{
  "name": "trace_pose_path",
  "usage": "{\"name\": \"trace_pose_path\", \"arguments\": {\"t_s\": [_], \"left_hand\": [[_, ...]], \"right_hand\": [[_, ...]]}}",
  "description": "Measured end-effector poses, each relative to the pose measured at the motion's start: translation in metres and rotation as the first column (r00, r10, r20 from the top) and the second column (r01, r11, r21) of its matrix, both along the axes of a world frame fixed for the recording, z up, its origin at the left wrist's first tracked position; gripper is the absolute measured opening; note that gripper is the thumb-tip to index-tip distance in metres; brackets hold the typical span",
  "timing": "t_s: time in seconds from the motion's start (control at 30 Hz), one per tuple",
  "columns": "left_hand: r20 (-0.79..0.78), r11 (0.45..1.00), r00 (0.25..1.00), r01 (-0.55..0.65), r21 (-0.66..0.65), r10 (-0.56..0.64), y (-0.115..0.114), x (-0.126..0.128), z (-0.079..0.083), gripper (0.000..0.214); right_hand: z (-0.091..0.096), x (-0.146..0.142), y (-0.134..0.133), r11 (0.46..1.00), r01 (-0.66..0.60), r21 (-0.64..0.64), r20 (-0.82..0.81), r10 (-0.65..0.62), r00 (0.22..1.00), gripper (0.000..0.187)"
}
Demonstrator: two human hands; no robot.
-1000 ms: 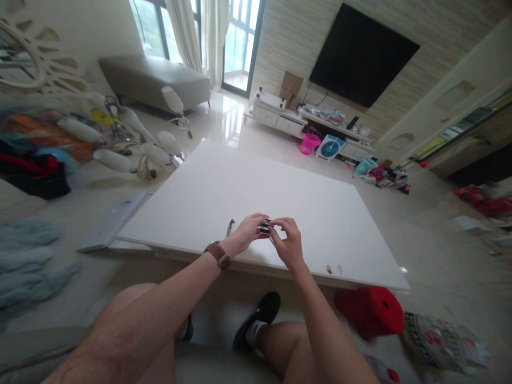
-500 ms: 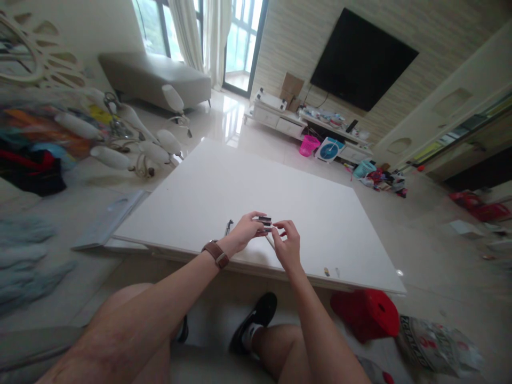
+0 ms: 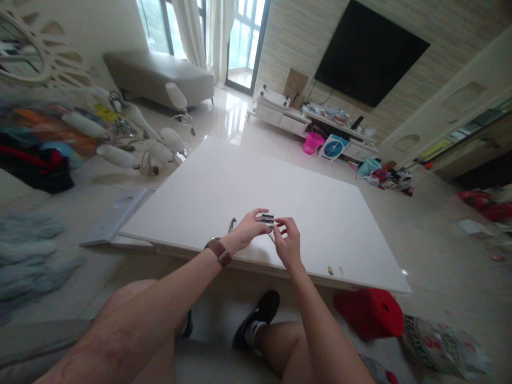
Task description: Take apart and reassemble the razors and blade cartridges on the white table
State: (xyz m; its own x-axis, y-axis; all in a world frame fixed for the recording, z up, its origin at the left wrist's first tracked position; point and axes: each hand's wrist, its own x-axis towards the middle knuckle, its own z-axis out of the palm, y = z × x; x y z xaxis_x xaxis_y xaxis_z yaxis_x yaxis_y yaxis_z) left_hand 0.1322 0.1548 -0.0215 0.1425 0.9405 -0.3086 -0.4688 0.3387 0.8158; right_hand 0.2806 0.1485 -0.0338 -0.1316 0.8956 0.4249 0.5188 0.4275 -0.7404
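Note:
My left hand [image 3: 253,225], with a brown-strapped watch [image 3: 218,251] on its wrist, is closed around a small black-and-silver piece [image 3: 267,220]. The exact kind of this piece is too small to tell. At its right end, the thumb and index finger of my right hand [image 3: 287,240] are curled in, touching or nearly touching it. A thin white rod [image 3: 272,238] shows below, between the hands; whether it is held or lies on the board cannot be told. Both hands are above the near edge of a large white board [image 3: 248,176]. Left of them lies a dark metal tool [image 3: 232,225].
Two small items, one a yellow-and-black piece [image 3: 330,270], lie near the board's right front edge. A red stool or bin [image 3: 370,314] and a printed plastic bag [image 3: 444,344] stand at the right. A chandelier with white shades [image 3: 116,156] lies to the left.
The small black-and-silver piece has turned slightly in my left hand, showing more of its upper face. Both hands stay close together; the view has shifted a little.

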Motion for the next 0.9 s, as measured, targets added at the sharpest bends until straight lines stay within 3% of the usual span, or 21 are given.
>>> {"name": "trace_pose_path", "arguments": {"t_s": [0.4,0.9], "left_hand": [[0.033,0.998,0.999,-0.033,-0.061,0.035,0.0003,0.0014,0.0040,0.040],[0.005,1.000,1.000,-0.013,-0.028,0.013,-0.0007,-0.0010,0.0050,0.041]], "right_hand": [[-0.0015,0.0018,0.0001,0.999,0.046,-0.027,-0.020,-0.046,0.999,0.013],[0.0013,-0.0025,-0.0015,0.998,0.044,-0.041,-0.010,-0.045,0.999,0.013]]}}
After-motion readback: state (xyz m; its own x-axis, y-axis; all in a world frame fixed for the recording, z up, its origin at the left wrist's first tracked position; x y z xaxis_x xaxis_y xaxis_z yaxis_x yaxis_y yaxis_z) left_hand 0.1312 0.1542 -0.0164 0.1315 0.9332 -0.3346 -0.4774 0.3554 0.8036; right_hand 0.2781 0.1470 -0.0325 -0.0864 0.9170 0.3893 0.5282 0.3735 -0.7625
